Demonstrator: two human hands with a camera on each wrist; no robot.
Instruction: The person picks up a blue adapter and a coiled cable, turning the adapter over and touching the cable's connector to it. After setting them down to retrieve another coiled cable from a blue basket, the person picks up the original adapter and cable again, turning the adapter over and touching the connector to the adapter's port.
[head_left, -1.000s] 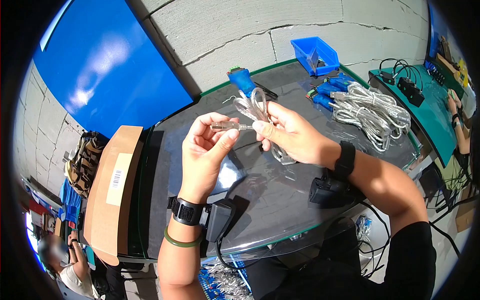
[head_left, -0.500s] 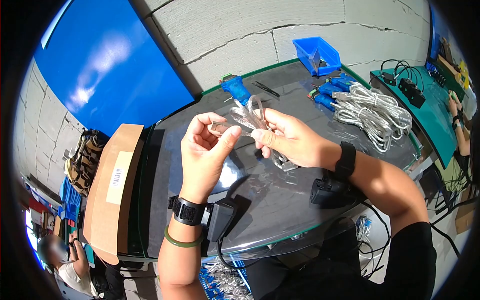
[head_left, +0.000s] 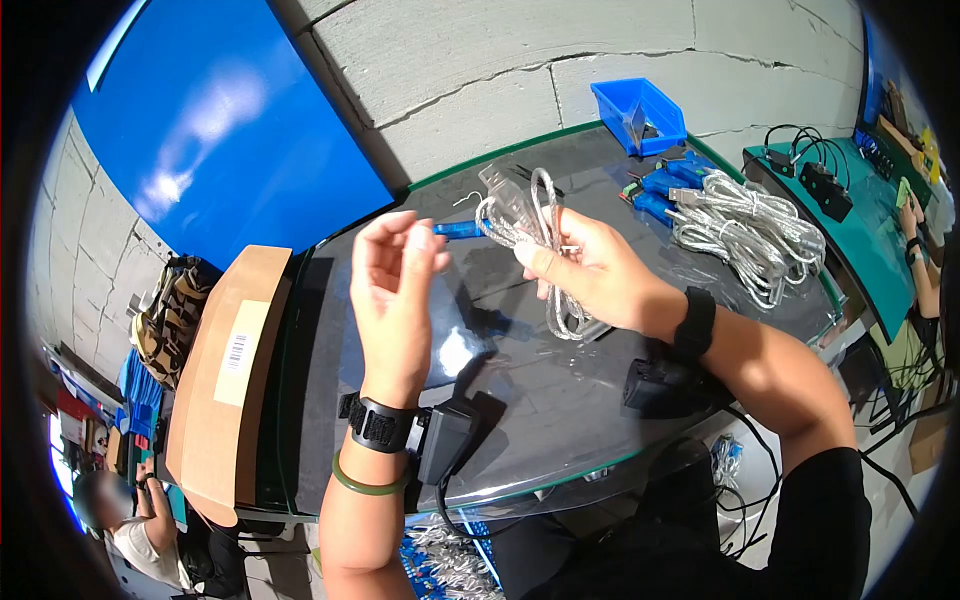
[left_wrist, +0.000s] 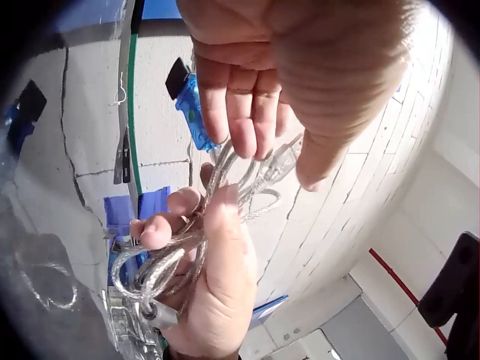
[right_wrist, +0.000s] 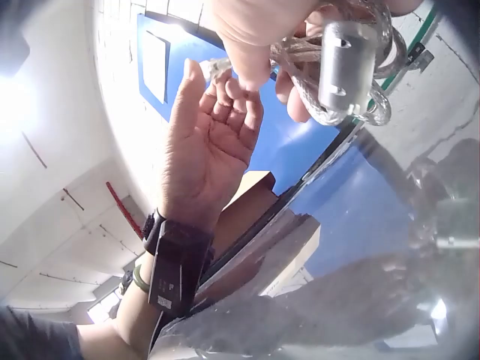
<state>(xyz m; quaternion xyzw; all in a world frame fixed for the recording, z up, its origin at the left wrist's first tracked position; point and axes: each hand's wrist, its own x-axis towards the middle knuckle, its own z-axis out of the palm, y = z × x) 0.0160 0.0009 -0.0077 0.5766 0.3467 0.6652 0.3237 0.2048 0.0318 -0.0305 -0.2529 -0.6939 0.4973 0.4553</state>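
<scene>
Coiled clear cable [head_left: 535,240]: gripped in right hand [head_left: 590,275], raised above dark table [head_left: 540,400], long axis of loops upright. Left hand [head_left: 392,290]: fingers loose, holding nothing, just left of coil, near its blue plug end [head_left: 458,229]. Hands apart, right one the holder.

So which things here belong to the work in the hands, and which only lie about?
In use:
- coiled clear cable, gripped by right hand
- left hand, open beside it

Lying about:
- cardboard box
- blue bin
- pile of clear cables
- blue adapters
</scene>
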